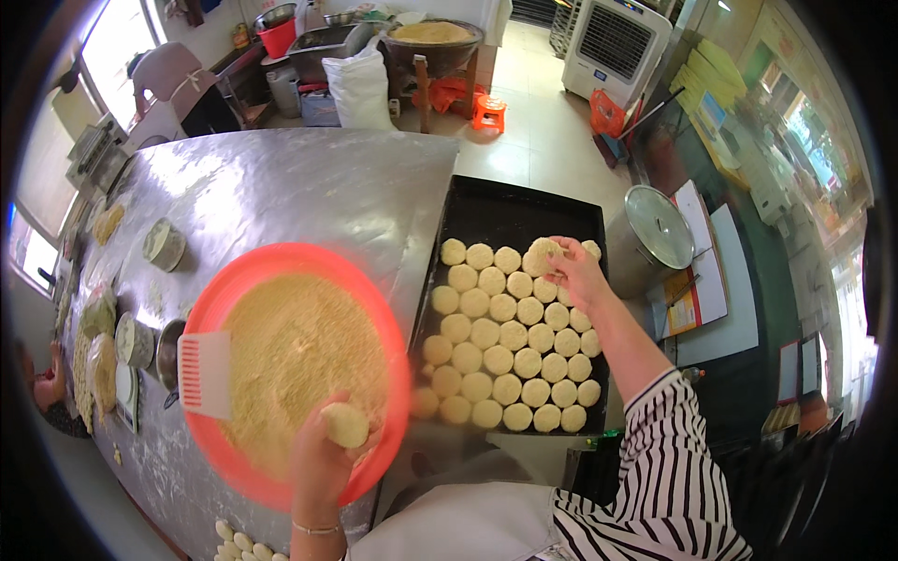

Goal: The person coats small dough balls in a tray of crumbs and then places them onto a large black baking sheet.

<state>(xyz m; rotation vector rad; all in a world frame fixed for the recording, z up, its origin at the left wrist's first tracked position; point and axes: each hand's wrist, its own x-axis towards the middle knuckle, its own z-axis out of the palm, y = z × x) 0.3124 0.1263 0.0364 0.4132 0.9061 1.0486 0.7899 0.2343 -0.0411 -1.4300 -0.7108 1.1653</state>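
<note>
A red plastic basin (pixel 200 308) of yellowish crumbs (pixel 302 336) stands on the metal table, a white scraper (pixel 205 374) with red ridges at its left rim. Over the basin's near right side, my left hand (pixel 330 442) holds a round dough cake (pixel 345 425). My right hand (pixel 577 272) grips a crumb-coated dough cake (pixel 541 257) between fingers and thumb, above the far rows of a black baking tray (pixel 519 210). Rows of round coated cakes (pixel 513 333) lie close together in that tray, several of them touching.
A lidded steel pot (pixel 656 228) stands right of the tray. On the metal table (pixel 302 175) are metal tins (pixel 164 245), a scale (pixel 128 396) and more dough pieces (pixel 242 541). A person (pixel 175 84) bends at the back left; another person's arm (pixel 48 382) shows at the left edge.
</note>
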